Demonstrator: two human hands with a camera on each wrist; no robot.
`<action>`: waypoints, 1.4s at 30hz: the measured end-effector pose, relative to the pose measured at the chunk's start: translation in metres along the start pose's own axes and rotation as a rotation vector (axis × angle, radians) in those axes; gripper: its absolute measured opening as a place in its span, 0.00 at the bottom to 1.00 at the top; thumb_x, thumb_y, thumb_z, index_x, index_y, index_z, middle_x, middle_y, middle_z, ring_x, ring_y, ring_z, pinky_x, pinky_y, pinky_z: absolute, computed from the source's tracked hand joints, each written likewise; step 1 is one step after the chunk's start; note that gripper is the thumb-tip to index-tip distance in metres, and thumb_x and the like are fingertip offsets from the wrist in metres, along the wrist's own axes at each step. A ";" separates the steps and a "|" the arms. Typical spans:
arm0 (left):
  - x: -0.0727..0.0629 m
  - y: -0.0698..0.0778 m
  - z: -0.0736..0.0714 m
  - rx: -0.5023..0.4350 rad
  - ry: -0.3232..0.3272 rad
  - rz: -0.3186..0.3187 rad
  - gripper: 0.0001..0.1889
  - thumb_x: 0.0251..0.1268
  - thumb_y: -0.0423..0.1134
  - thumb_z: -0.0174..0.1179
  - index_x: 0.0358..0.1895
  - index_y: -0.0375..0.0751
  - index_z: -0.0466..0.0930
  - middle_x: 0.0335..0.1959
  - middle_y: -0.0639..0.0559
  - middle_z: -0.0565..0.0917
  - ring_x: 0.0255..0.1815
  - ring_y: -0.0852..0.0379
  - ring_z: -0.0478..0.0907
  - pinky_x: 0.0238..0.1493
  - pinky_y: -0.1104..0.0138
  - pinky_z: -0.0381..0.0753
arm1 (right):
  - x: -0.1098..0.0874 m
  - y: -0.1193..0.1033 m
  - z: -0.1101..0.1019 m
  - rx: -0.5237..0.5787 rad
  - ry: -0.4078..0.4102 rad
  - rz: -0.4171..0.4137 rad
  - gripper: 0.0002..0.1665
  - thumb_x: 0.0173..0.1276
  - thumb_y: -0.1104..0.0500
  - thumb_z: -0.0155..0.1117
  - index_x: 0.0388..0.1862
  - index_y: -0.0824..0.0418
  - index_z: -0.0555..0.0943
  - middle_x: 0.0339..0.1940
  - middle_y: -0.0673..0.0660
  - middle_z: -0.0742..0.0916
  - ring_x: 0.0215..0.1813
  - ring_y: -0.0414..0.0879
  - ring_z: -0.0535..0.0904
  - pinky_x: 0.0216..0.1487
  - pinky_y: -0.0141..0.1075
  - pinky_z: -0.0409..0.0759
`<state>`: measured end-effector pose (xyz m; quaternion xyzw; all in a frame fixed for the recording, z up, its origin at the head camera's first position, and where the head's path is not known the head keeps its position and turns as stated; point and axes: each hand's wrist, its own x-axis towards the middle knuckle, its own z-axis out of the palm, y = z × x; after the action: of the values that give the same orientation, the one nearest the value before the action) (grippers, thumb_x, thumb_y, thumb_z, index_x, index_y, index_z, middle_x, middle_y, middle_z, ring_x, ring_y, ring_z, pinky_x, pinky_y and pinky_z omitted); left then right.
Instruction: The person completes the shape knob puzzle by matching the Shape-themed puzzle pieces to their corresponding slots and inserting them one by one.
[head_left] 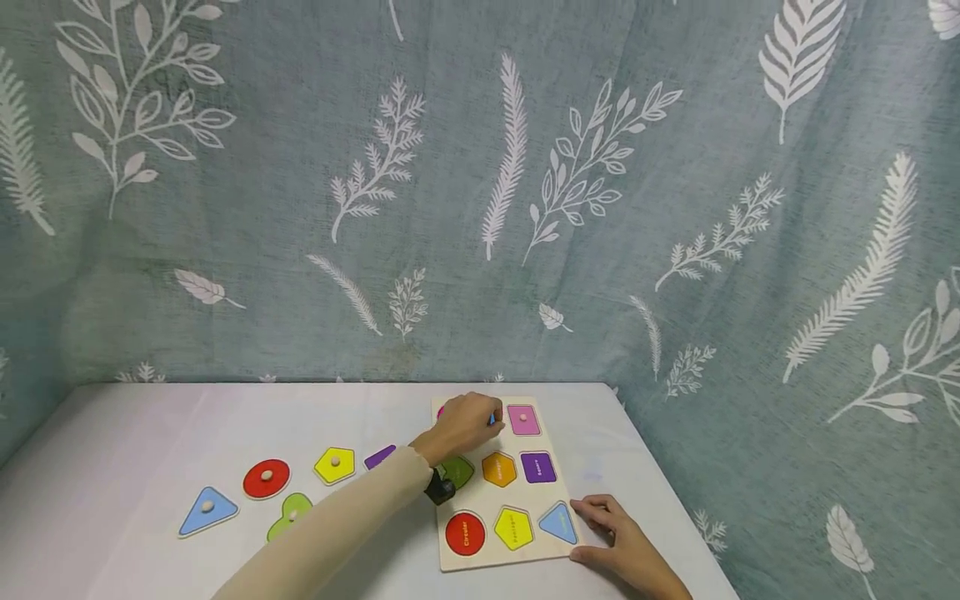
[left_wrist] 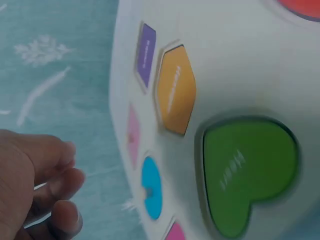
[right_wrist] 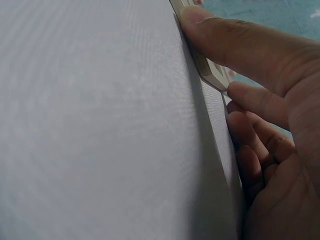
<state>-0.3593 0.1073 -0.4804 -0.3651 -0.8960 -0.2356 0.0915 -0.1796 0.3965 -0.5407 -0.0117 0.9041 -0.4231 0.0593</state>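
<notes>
A wooden shape puzzle board (head_left: 480, 493) lies on the white table. My left hand (head_left: 467, 423) is over its far end, fingers loosely curled with nothing in them; the left wrist view shows the same hand (left_wrist: 45, 185) apart from the pieces. Beside its fingertips sits a knobbed blue oval piece (left_wrist: 151, 189), partly hidden in the head view. A knobbed pink piece (head_left: 524, 422) fills the far right slot, and a magenta piece (left_wrist: 176, 232) is partly seen. With thumb and fingertips, my right hand (head_left: 618, 537) holds the board's near right corner.
Left of the board lie a blue triangle piece (head_left: 207, 510), a red circle piece (head_left: 266, 479), a yellow pentagon piece (head_left: 333, 467) and a green heart piece (head_left: 288, 518). My left forearm partly covers a purple piece (head_left: 379, 456). A patterned curtain (head_left: 465, 208) hangs behind the table.
</notes>
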 end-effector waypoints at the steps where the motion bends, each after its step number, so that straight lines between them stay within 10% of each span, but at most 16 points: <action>1: -0.006 0.001 -0.005 -0.006 0.011 0.016 0.05 0.69 0.42 0.68 0.34 0.49 0.85 0.26 0.61 0.82 0.24 0.66 0.72 0.26 0.70 0.74 | -0.001 0.001 0.000 -0.013 -0.001 0.003 0.44 0.57 0.45 0.82 0.71 0.58 0.78 0.63 0.54 0.75 0.66 0.52 0.72 0.69 0.40 0.70; 14: -0.077 -0.009 -0.060 -0.080 0.138 0.042 0.03 0.69 0.41 0.68 0.38 0.48 0.86 0.24 0.65 0.79 0.25 0.68 0.73 0.28 0.71 0.74 | -0.009 0.005 -0.005 -0.115 0.019 0.045 0.45 0.57 0.43 0.81 0.70 0.59 0.79 0.63 0.55 0.76 0.67 0.56 0.74 0.68 0.48 0.71; 33: -0.217 -0.074 -0.106 -0.065 0.151 -0.320 0.02 0.69 0.43 0.68 0.38 0.52 0.86 0.26 0.68 0.76 0.21 0.67 0.66 0.26 0.69 0.69 | -0.006 -0.004 -0.011 -0.081 0.034 0.088 0.47 0.54 0.44 0.83 0.70 0.60 0.79 0.62 0.56 0.77 0.69 0.57 0.73 0.69 0.50 0.70; 42: -0.263 -0.088 -0.122 -0.014 0.133 -0.315 0.09 0.61 0.38 0.73 0.33 0.55 0.82 0.27 0.70 0.75 0.25 0.70 0.69 0.27 0.69 0.70 | -0.003 -0.005 0.002 -0.063 0.012 0.083 0.47 0.54 0.43 0.83 0.70 0.60 0.79 0.62 0.55 0.77 0.70 0.58 0.73 0.69 0.50 0.69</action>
<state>-0.2330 -0.1681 -0.4934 -0.2042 -0.9325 -0.2770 0.1098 -0.1766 0.3919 -0.5383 0.0264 0.9170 -0.3917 0.0710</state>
